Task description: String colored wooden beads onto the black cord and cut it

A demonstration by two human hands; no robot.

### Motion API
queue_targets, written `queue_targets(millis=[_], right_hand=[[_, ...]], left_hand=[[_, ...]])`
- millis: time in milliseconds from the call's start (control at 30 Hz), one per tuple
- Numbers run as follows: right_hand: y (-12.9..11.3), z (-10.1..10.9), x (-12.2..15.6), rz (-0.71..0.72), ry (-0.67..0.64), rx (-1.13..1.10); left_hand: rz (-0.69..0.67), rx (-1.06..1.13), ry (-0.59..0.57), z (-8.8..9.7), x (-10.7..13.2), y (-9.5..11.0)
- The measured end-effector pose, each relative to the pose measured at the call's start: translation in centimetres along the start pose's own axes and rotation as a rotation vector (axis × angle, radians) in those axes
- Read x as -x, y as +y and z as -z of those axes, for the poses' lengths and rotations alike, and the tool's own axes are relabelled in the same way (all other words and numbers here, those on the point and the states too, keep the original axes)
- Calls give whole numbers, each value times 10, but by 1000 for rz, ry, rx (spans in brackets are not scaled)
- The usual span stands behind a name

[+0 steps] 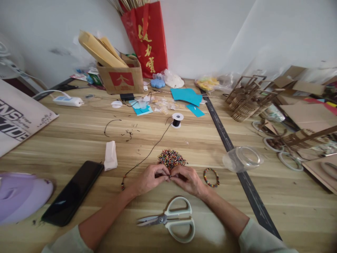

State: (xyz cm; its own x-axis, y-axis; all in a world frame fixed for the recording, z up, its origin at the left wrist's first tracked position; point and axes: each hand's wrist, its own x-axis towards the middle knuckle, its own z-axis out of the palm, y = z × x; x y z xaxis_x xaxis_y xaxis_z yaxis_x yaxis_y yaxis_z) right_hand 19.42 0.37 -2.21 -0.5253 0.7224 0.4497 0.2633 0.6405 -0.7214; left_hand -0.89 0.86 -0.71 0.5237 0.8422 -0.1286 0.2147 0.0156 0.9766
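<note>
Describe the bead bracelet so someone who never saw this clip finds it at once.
On the wooden table, the left hand and right hand meet near the front edge, a loose bead pile just beyond them. The bracelet lies flat just right of the right hand, between it and the black strip. Unlike the pile, it is a closed ring of beads.

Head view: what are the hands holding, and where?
Left hand and right hand pinch something tiny between meeting fingertips, beside the bead pile; too small to identify.
</note>
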Motion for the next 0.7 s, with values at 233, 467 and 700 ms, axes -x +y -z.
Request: queue_targets(millis=[233, 467, 700], right_hand=[[-1, 1, -1, 5, -20, 6], [1, 1, 0, 24, -38, 8], [1, 1, 2, 46, -75, 35]], left_hand=[[-24, -58, 1, 1, 0, -4], [-31, -128, 10, 1, -1, -5], [-68, -158, 34, 3, 1, -6]])
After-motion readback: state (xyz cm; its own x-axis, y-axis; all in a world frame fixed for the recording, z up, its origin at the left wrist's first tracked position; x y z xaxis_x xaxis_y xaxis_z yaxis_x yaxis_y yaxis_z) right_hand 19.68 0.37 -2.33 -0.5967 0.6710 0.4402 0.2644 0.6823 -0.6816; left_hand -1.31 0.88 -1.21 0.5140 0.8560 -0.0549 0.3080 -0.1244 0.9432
